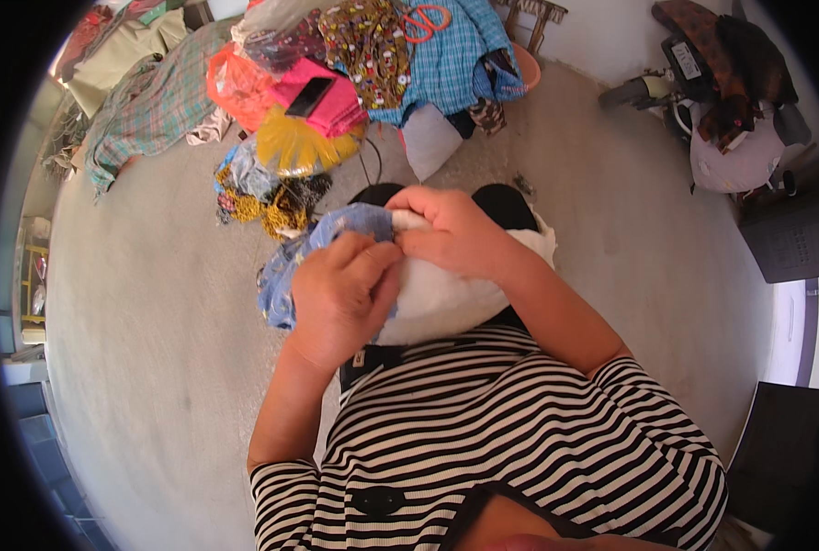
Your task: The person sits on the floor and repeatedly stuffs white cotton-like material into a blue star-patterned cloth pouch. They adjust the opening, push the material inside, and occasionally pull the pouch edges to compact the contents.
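A white padded piece (pixel 444 299), perhaps a cushion filling, lies across my lap. Blue printed cloth (pixel 278 286) covers its left end and hangs past my left knee. My left hand (pixel 344 296) is closed on the edge of this cloth, its fingertips bunched near the middle. Right beside it, my right hand (pixel 454 231) pinches at the border where the blue cloth meets the white piece. The two hands nearly touch, and the exact grip of the fingertips is hidden.
Ahead stands a heap of cloth with orange-handled scissors (pixel 426 24), a phone (pixel 311 95) on pink fabric (pixel 340 113), and a yellow bag (pixel 302 144). Patterned scraps (pixel 264 196) lie on the concrete floor (pixel 154 296). A parked motorbike (pixel 678 103) stands at the right.
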